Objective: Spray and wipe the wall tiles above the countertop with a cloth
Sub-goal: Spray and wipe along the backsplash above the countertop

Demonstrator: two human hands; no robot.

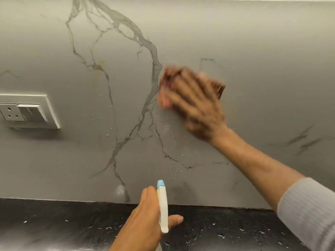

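The grey marble-veined wall tiles fill most of the view. My right hand, blurred by motion, presses a reddish-brown cloth flat against the tile with fingers spread. Fine spray droplets speckle the tile below that hand. Lower down, my left hand grips a white spray bottle with a light blue nozzle, which points up toward the wall just above the countertop edge.
A black speckled countertop runs along the bottom. A white socket and switch plate is mounted on the wall at the left. A pale smudge marks the tile near the counter line.
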